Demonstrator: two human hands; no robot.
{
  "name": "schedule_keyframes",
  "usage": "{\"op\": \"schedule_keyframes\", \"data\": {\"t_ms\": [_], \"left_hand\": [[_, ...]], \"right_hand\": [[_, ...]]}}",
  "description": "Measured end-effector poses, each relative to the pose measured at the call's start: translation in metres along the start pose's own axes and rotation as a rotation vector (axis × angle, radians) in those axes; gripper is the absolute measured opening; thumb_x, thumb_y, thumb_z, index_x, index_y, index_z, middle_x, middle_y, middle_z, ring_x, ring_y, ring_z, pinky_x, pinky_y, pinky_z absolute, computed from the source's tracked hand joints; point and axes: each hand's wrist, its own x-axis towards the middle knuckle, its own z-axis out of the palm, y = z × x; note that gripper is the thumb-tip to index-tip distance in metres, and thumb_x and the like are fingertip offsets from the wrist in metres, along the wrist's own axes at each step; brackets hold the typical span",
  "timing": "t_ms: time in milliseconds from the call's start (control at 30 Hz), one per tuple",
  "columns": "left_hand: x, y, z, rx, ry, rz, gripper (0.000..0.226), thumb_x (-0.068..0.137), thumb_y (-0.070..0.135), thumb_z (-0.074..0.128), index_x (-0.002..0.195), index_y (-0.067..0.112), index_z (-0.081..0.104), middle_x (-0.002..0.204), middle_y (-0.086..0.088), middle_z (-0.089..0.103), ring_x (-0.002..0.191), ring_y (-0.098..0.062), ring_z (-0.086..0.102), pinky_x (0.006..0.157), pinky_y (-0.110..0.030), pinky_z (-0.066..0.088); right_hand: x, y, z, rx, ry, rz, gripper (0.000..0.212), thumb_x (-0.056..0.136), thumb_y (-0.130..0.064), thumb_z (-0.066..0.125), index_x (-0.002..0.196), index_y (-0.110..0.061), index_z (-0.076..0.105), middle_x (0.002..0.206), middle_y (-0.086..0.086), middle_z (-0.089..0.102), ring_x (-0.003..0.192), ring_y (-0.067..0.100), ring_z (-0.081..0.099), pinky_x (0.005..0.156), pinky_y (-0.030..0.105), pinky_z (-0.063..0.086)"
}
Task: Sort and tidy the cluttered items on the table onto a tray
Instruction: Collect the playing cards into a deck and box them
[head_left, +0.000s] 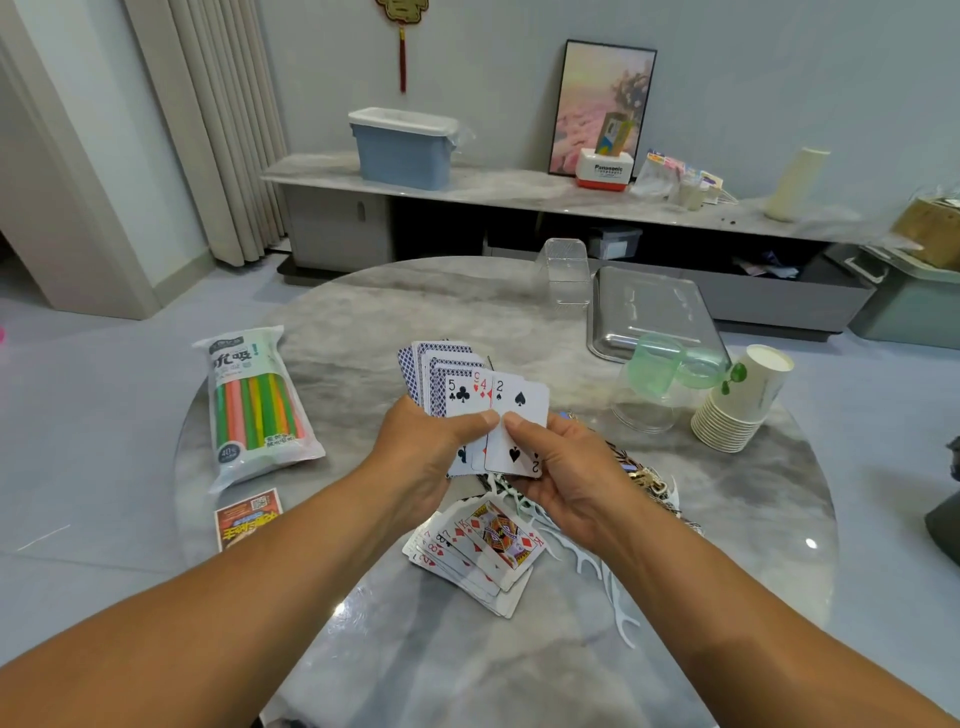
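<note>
Above the middle of the round marble table (363, 312), my left hand (431, 447) grips a fan of playing cards (457, 384), some face down with blue backs, some face up. My right hand (561, 467) pinches the two of spades (519, 426) at the fan's right edge, thumb on its face. A loose pile of face-up cards (483, 551) lies on the table just below my hands. The steel tray (649, 312) sits at the far right of the table with nothing visible in it.
A bag of coloured straws (254, 405) lies at the left, a printed leaflet (247, 517) below it. White floss picks (592, 561) and a chain (639, 473) lie to my right. A green-lidded clear jug (660, 384), a paper cup stack (743, 400) and a clear box (566, 270) stand near the tray.
</note>
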Motion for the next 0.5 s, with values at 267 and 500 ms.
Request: {"op": "schedule_keyframes", "data": {"t_ms": [267, 500], "left_hand": [[0.007, 0.0, 0.0, -0.034, 0.025, -0.005, 0.027, 0.092, -0.011, 0.056, 0.112, 0.005, 0.067, 0.1, -0.013, 0.077, 0.086, -0.029, 0.076, 0.065, -0.039, 0.061], [0.013, -0.003, -0.004, -0.025, 0.165, 0.035, 0.02, 0.085, 0.002, 0.075, 0.102, 0.01, 0.071, 0.093, -0.009, 0.078, 0.081, -0.027, 0.076, 0.067, -0.041, 0.06]], "right_hand": [[0.004, 0.002, -0.004, 0.02, 0.058, 0.004, 0.016, 0.095, -0.009, 0.067, 0.111, -0.009, 0.067, 0.102, 0.014, 0.078, 0.098, 0.031, 0.074, 0.086, 0.048, 0.061], [0.005, 0.006, -0.002, -0.065, 0.069, -0.014, 0.023, 0.095, -0.009, 0.069, 0.117, -0.011, 0.069, 0.103, 0.013, 0.078, 0.097, 0.032, 0.074, 0.084, 0.052, 0.062]]}}
